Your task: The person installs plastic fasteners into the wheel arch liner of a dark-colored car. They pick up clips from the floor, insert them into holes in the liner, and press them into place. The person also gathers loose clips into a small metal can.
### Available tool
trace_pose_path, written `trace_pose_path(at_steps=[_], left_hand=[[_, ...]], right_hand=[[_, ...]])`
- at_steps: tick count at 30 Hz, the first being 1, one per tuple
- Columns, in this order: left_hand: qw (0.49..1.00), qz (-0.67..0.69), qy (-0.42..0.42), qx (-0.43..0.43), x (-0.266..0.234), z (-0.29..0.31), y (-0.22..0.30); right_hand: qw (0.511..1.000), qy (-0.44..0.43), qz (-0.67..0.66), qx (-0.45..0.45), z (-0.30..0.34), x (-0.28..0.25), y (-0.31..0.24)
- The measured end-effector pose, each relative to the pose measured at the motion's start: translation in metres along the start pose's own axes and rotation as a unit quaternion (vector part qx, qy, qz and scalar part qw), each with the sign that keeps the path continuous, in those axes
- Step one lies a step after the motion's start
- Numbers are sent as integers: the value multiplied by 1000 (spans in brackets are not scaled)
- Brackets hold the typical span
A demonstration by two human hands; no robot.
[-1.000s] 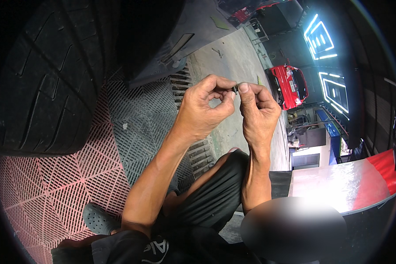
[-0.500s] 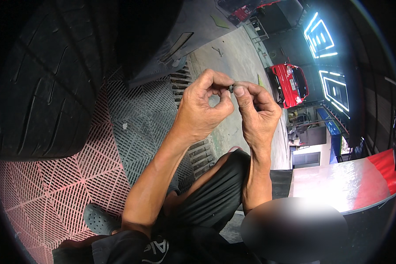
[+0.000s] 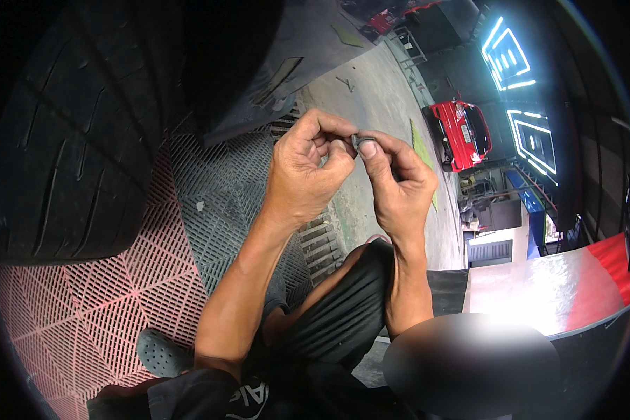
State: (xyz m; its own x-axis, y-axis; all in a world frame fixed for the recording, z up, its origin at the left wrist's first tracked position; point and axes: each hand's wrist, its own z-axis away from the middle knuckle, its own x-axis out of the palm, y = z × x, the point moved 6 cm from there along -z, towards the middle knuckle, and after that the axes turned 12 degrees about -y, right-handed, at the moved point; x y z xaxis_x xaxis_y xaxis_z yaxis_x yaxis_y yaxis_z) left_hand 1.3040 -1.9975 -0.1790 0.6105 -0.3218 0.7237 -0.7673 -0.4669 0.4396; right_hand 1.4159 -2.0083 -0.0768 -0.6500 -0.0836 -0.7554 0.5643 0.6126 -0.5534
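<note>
Both hands are raised in front of me, fingertips meeting around a small dark round part [image 3: 361, 140], maybe a clip or plug; its exact kind cannot be made out. My right hand [image 3: 403, 183] pinches it between thumb and forefinger. From the other side my left hand [image 3: 306, 162] closes thumb and forefinger at the part's left edge, its other fingers curled. Fingertips cover most of the part. A large black tyre [image 3: 70, 140] stands to the left of my hands.
Grey grid floor tiles [image 3: 217, 203] and pink ones [image 3: 105, 301] lie below, with a slotted drain grate [image 3: 320, 248] beside them. A grey car body panel [image 3: 287, 49] overhangs ahead. Further off are a red car [image 3: 462, 136] and a white-and-red glossy surface [image 3: 525, 287] at right.
Both hands have shifted slightly left, still together at the small part. More of its dark round edge shows now between the fingertips.
</note>
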Motion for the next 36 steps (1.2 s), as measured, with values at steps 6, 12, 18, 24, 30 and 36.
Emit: trace_pose_path(at_steps=[6,12,18,24,30,36], left_hand=[[999,-6,-7,53,7,1,-5],[999,52,-2,7,5,1,-7],[999,23,-29,3,12,4,-6],[994,-71,-23,84,21,4,0],[979,-165,-41,109,22,3,2],[985,-151,-8,85,18,3,6]], right_hand=[[992,-3,-104,72,-2,-5,11],[990,6,-114,80,0,-8,7],[975,1,-185,119,1,-14,14],[940,16,-303,154,1,-11,24],[929,-5,-332,164,2,-11,26],[944,16,-296,143,1,-15,22]])
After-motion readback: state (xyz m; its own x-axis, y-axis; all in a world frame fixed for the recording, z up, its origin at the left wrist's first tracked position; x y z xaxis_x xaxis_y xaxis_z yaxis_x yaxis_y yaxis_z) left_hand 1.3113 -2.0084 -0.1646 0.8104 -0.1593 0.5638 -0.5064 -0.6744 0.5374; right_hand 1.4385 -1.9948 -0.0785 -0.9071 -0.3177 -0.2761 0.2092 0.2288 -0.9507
